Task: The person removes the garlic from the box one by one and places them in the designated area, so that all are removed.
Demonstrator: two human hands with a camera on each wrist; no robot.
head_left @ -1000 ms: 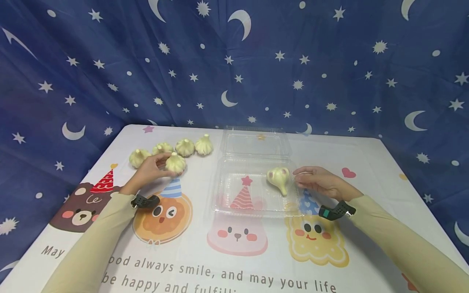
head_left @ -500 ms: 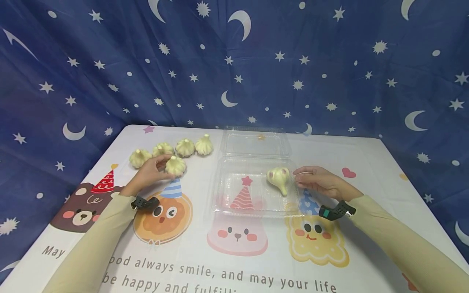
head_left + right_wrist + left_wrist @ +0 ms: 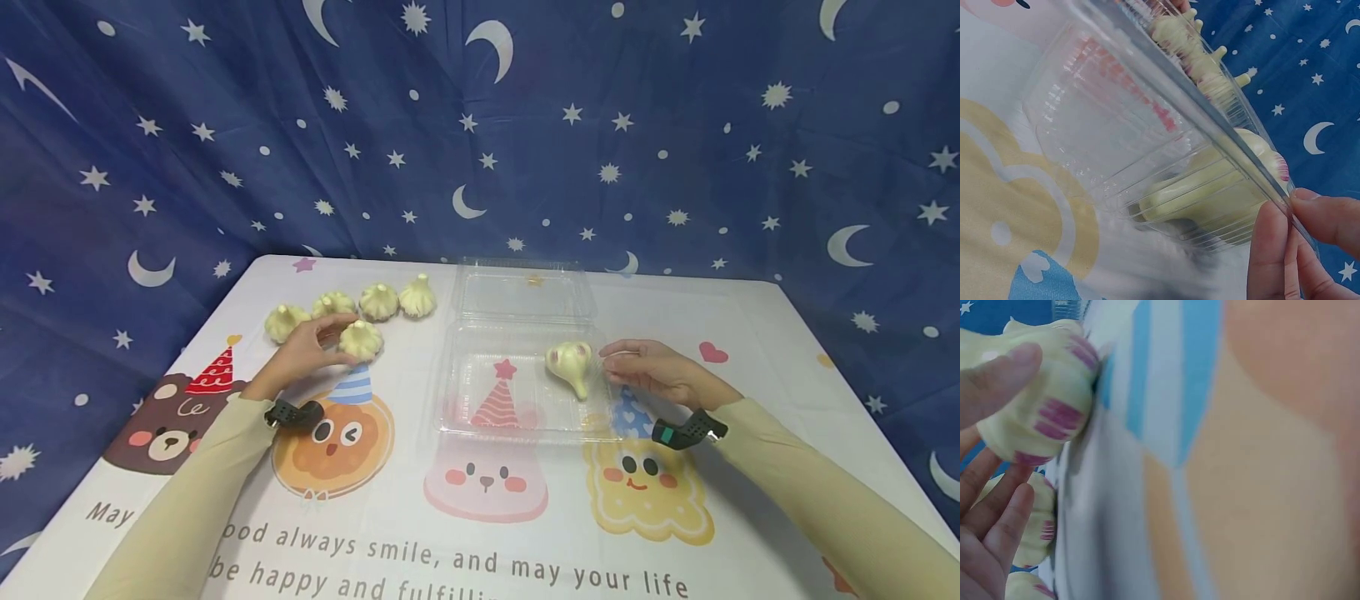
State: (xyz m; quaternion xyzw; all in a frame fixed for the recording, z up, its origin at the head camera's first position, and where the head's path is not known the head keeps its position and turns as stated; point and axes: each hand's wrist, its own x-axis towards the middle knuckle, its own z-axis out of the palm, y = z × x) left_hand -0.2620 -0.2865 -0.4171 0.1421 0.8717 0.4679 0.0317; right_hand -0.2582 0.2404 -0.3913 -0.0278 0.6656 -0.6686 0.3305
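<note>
My left hand [image 3: 309, 346] grips a pale garlic bulb [image 3: 362, 340] between thumb and fingers, low over the left part of the table. In the left wrist view the thumb lies across this bulb [image 3: 1054, 400], whose base has purple patches. My right hand [image 3: 660, 372] pinches the right rim of a clear plastic clamshell box [image 3: 480, 421], as the right wrist view shows the rim [image 3: 1266, 187] between thumb and fingers. Inside the box, at its right side, another garlic bulb [image 3: 570, 365] lies tipped, stem toward the near edge. The box's lid [image 3: 525, 293] is folded back behind it.
Behind the left hand stand several more garlic bulbs [image 3: 378, 302] in a loose row, stems up. A white tablecloth [image 3: 390, 467] with cartoon prints and lettering covers the table. A blue curtain [image 3: 420, 192] with moons and stars hangs behind.
The garlic bulb in my left hand has sunk very slightly toward the table. My right hand and the box keep their places.
</note>
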